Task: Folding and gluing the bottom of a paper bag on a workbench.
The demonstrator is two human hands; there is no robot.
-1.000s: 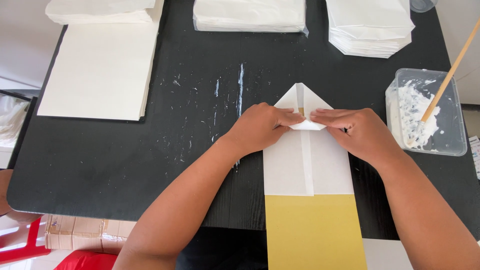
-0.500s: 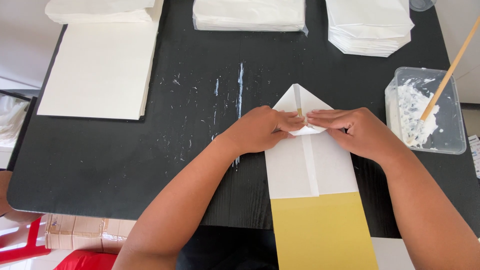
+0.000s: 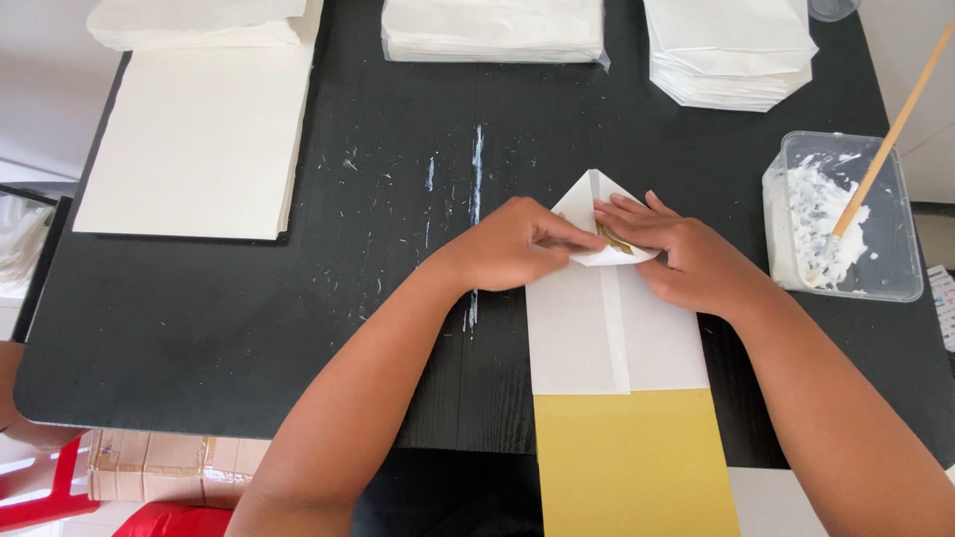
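While the left hand and right hand still press flat, fingers together, on the paper bag's folded white flap, the bag has slid slightly nearer.

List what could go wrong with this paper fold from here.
1. Both the left hand and right hand press the pointed flap of the white and yellow paper bag; uneven pressure may skew the crease.
2. White smears on the black table could soil the paper.
3. The tub of white paste, with a stick leaning out, sits near the right forearm and might be knocked.
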